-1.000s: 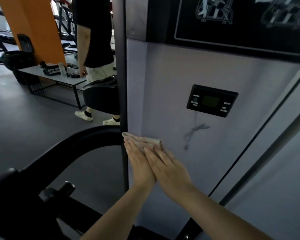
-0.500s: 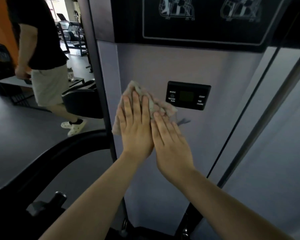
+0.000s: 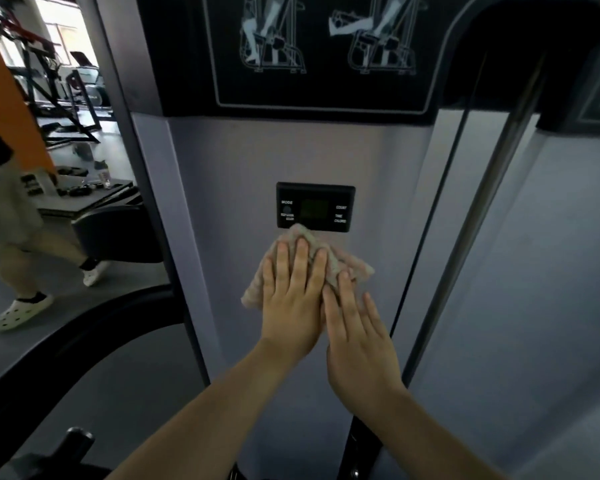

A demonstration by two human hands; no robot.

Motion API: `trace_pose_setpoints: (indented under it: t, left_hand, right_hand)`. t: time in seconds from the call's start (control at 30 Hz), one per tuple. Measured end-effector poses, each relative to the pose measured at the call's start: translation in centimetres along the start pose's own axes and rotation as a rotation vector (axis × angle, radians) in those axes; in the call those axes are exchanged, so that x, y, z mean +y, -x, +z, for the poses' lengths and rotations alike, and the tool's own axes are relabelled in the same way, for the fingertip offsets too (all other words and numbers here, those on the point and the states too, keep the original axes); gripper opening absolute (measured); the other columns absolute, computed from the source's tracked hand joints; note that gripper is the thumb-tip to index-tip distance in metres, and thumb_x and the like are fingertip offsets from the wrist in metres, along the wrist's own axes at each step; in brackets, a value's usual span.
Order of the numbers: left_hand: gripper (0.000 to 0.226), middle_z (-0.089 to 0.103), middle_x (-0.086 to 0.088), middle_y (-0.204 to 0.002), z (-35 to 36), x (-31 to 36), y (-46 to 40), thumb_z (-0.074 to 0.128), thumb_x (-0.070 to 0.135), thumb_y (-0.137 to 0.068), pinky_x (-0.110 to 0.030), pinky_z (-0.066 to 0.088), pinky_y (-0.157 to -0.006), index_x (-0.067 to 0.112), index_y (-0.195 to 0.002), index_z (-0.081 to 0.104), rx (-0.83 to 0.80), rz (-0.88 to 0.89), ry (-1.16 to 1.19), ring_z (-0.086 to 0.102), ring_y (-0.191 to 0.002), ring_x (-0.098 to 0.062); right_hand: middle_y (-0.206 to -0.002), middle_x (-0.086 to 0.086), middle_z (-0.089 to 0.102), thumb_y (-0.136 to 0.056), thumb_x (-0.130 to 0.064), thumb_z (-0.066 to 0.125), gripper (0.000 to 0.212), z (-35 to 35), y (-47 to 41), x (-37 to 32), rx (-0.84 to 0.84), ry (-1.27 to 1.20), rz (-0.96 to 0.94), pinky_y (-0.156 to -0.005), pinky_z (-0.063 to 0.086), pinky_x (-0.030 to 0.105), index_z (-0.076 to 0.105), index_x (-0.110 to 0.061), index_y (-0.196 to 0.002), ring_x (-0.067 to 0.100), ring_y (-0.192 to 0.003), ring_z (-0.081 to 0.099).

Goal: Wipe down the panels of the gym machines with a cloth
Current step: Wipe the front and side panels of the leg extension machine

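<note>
My left hand [image 3: 293, 303] lies flat with straight fingers on the cloth [image 3: 340, 261], pressing it against the grey panel [image 3: 222, 202] of the machine. My right hand [image 3: 357, 337] is just beside it, also flat and relaxed, its fingertips [image 3: 343, 277] on the lower right part of the cloth; neither hand curls round anything. The cloth is crumpled and pale, and its top edge touches the bottom of the small black display [image 3: 315, 207], which shows the words MODE and COUNT. Above the display is a black placard [image 3: 323, 50] with white drawings of the exercise. A thin cable [image 3: 454, 168] and a metal rod [image 3: 499, 161] run down the right side of the panel. To the left, a curved black bar [image 3: 66, 334] crosses low. Farther off stand a black seat pad [image 3: 115, 233], a person in white shoes [image 3: 21, 311] beside a table [image 3: 84, 202], and an orange pillar [image 3: 14, 109].
</note>
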State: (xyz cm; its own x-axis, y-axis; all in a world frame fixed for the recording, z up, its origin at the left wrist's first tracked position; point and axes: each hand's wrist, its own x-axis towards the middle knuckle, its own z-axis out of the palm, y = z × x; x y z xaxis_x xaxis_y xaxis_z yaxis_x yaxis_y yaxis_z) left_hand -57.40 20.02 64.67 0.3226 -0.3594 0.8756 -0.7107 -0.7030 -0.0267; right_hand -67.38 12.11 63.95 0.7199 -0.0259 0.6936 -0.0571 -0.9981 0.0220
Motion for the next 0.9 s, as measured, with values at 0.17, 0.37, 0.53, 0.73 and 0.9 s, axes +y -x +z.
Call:
trace_pose_setpoints:
  t: [0.17,0.37,0.53,0.73,0.9]
  left_hand:
    - [0.057,-0.022,-0.007,-0.155,1.5,1.7,4.3,0.009,0.039,-0.1,-0.043,-0.013,-0.115,0.015,-0.148,-0.013,-0.105,0.076,-0.063,-0.019,-0.142,-0.029]
    - [0.079,-0.015,-0.004,-0.156,-0.2,3.6,-2.9,0.036,0.036,-0.083,-0.04,-0.015,-0.115,0.021,-0.149,-0.002,-0.051,0.294,-0.121,-0.023,-0.141,-0.022]
    - [0.084,0.005,-0.004,-0.151,-0.2,5.6,-4.5,0.066,0.039,-0.074,-0.039,-0.017,-0.114,0.021,-0.142,0.02,-0.065,0.237,-0.108,-0.023,-0.141,-0.021]
    - [0.086,0.015,0.003,-0.149,2.1,5.5,0.9,0.068,0.046,-0.072,-0.041,-0.015,-0.115,0.021,-0.141,0.022,-0.188,0.469,-0.251,0.0,-0.137,-0.02]
    - [0.079,0.008,0.002,-0.153,3.6,3.8,5.9,0.06,0.03,-0.072,-0.038,-0.011,-0.116,0.024,-0.141,0.022,-0.234,0.59,-0.257,0.001,-0.139,-0.019]
  right_hand:
    - [-0.156,0.016,-0.008,-0.077,-0.012,0.036,0.083,2.0,4.8,0.9,-0.123,-0.041,0.031,-0.115,0.007,0.035,-0.005,-0.003,-0.148,0.025,-0.144,0.001]
    - [-0.15,0.026,0.017,-0.085,-0.013,0.03,0.069,-2.1,1.1,2.3,0.047,-0.153,0.164,-0.111,0.027,0.04,0.002,-0.003,-0.148,0.031,-0.141,0.015]
    - [-0.152,0.021,0.018,-0.091,-0.018,0.033,0.064,-2.6,0.1,3.3,0.122,-0.381,0.25,-0.101,0.038,0.031,0.005,-0.013,-0.148,0.022,-0.139,0.023]
    - [-0.156,0.004,0.018,-0.091,-0.003,0.047,0.092,-0.6,4.9,3.5,-0.296,-0.584,0.438,-0.07,0.033,0.003,-0.026,-0.043,-0.133,0.022,-0.116,0.053]
    - [-0.15,-0.001,-0.033,-0.094,-0.007,0.04,0.09,1.1,8.6,2.7,-0.472,-0.564,0.374,-0.1,0.021,0.009,-0.043,-0.027,-0.123,0.017,-0.145,0.01]
